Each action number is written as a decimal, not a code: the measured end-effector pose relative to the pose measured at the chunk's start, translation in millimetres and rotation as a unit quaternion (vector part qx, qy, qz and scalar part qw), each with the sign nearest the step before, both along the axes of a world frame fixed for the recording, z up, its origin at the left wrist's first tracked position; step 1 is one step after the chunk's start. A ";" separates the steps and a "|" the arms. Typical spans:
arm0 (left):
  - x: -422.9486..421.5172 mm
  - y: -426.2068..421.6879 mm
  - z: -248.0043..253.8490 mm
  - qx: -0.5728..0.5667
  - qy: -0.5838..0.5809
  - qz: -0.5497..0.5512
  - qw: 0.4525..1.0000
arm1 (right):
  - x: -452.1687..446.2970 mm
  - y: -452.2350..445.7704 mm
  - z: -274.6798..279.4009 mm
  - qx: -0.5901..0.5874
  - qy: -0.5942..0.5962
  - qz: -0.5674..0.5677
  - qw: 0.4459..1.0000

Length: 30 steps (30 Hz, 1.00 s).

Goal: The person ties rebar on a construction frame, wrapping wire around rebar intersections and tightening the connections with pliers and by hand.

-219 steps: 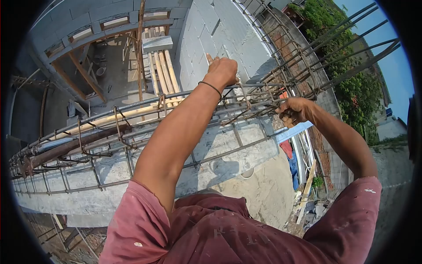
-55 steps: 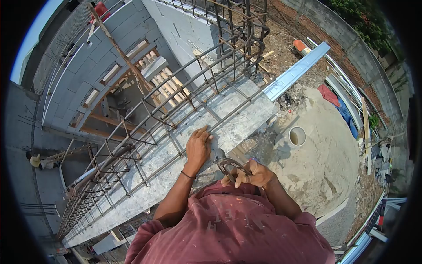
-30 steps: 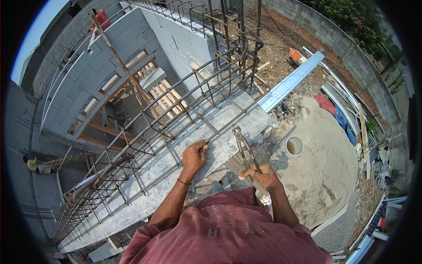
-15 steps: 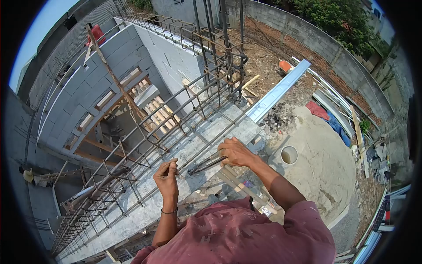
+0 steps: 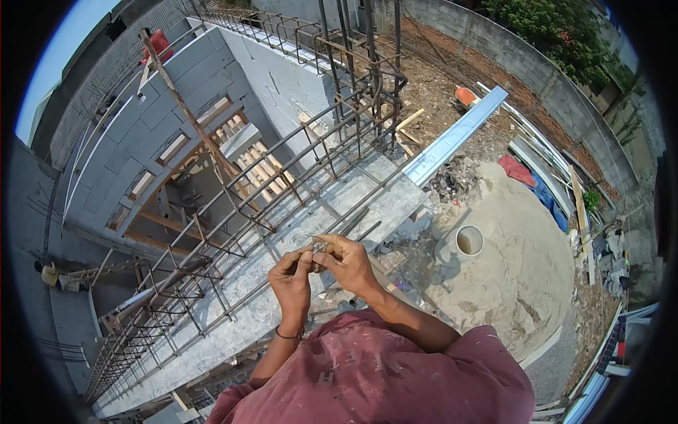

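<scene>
My left hand (image 5: 291,284) and my right hand (image 5: 347,266) meet above the pale formwork surface (image 5: 247,305), fingers pinched together. A thin wire seems to be held between their fingertips, though the fingers cover most of it. Just beyond my right hand, the pincers (image 5: 366,232) lie on the surface, with their two dark handles showing and their jaws hidden. The long rebar cage (image 5: 233,244) runs diagonally past both hands, on their far side.
Upright rebar (image 5: 371,63) rises at the cage's far end. A metal strip (image 5: 459,134) projects beyond the ledge. Below right are a sand heap (image 5: 522,261) and a round bucket (image 5: 469,240). One person (image 5: 157,45) is at upper left, another (image 5: 49,274) at far left.
The pincers have left my right hand and now rest on the surface. My right hand has moved left to meet my left hand, fingertips together.
</scene>
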<state>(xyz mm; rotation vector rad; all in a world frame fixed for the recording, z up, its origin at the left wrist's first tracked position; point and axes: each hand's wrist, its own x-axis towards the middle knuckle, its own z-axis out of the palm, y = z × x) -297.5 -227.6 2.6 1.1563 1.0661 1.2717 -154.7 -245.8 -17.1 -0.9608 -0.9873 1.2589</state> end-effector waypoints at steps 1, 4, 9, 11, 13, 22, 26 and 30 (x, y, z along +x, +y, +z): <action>-1.0 1.3 -1.4 -0.004 0.002 0.000 1.000 | 6.9 1.1 -1.1 -0.018 0.010 -0.021 1.000; 0.5 7.5 -4.0 -0.002 0.033 -0.025 0.999 | 16.9 3.8 -6.9 -0.043 0.085 -0.053 0.994; 12.0 5.3 5.8 0.062 0.052 -0.090 0.993 | 37.1 -5.7 2.4 -0.026 0.086 -0.047 0.995; 15.0 6.4 11.0 0.192 0.142 -0.127 0.963 | 39.7 -10.0 2.3 -0.036 0.113 -0.050 0.992; 16.2 4.2 16.5 0.216 0.144 -0.163 0.952 | 41.7 -13.1 1.5 -0.070 0.182 -0.058 0.979; 9.7 10.9 -29.4 -0.314 -0.402 -0.179 0.841 | 28.2 -11.6 -4.0 -0.017 0.297 -0.068 0.952; 18.3 9.5 -22.8 -0.448 -0.460 -0.231 0.731 | 37.2 -11.9 -1.8 0.059 0.239 -0.039 0.968; 26.4 26.1 -22.3 -0.479 -0.454 -0.201 0.724 | 39.2 -15.3 9.5 0.028 0.230 -0.042 0.972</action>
